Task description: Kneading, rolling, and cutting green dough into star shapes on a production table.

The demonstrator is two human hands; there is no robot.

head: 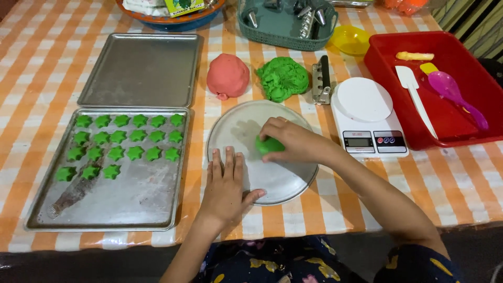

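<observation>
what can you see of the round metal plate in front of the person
The round metal plate is a shallow, dull silver disc with a low rim, its surface scuffed and lightly smeared. It lies flat on the orange checked tablecloth, between the tray of green stars and the white scale. The left hand rests flat on its near-left edge; the right hand presses a green dough piece onto it.

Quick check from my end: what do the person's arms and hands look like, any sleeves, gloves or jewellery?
Both forearms are bare, with no sleeves or gloves showing. The left hand and right hand are ungloved; the right seems to wear a thin ring, too small to confirm. No watch or bracelet shows.
</observation>
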